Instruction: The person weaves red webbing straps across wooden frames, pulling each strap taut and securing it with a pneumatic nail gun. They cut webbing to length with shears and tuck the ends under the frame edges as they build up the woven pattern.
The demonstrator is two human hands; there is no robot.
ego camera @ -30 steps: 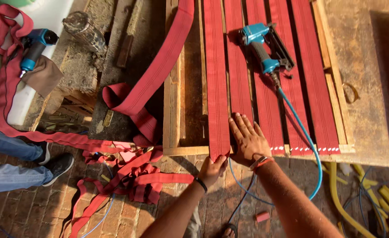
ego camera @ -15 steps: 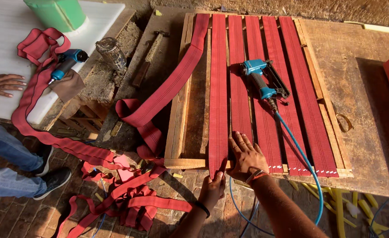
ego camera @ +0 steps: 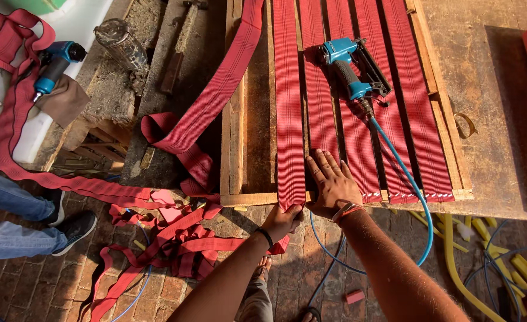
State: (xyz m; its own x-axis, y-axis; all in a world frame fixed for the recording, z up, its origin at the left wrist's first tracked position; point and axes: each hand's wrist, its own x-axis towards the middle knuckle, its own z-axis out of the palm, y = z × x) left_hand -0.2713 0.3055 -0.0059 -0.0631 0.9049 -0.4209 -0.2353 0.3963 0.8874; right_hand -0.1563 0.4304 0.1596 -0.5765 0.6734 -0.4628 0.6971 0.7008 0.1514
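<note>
Red woven webbing strip (ego camera: 289, 119) is pinched at the wooden frame's (ego camera: 245, 199) near edge by the left hand (ego camera: 282, 222) — repositioned lower than before; right hand (ego camera: 330, 185) is pressed flat, fingers spread, holding nothing.

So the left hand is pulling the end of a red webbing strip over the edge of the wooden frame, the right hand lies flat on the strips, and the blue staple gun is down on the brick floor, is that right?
Not quite. The head view shows the blue staple gun lying on the red webbing strips stretched across the wooden frame, not on the brick floor. The rest holds: the left hand grips the end of a red webbing strip at the frame's edge, and the right hand lies flat on the strips.
</note>
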